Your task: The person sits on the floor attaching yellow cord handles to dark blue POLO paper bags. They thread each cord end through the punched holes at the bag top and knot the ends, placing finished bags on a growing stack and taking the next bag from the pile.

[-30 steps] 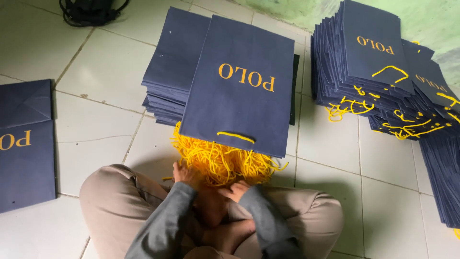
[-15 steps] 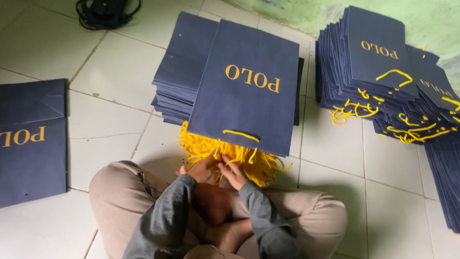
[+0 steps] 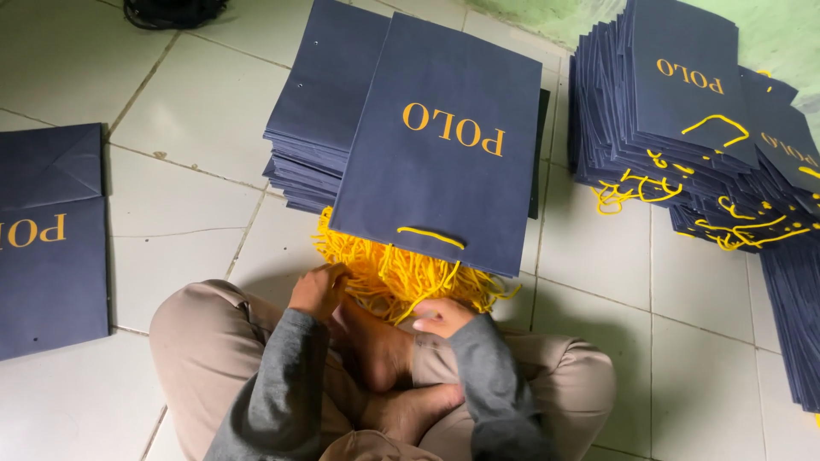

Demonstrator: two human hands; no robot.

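I sit cross-legged on a tiled floor. A pile of yellow cords [image 3: 401, 277] lies just past my feet. My left hand [image 3: 318, 290] rests on the left edge of the pile with fingers curled into the cords. My right hand [image 3: 440, 318] lies closed at the pile's near edge, touching a cord; whether it grips one is unclear. A flat navy paper bag [image 3: 444, 137] with gold lettering and a yellow handle lies over the far part of the cords, atop a stack of navy bags [image 3: 320, 111].
A tall heap of navy bags with yellow handles [image 3: 683, 128] stands at the right and runs down the right edge. A low stack of navy bags [image 3: 47, 235] lies at the left. A dark object [image 3: 175, 10] sits at the top.
Both hands have drawn back a little from the cord pile toward my feet. The view has shifted slightly toward the bags.
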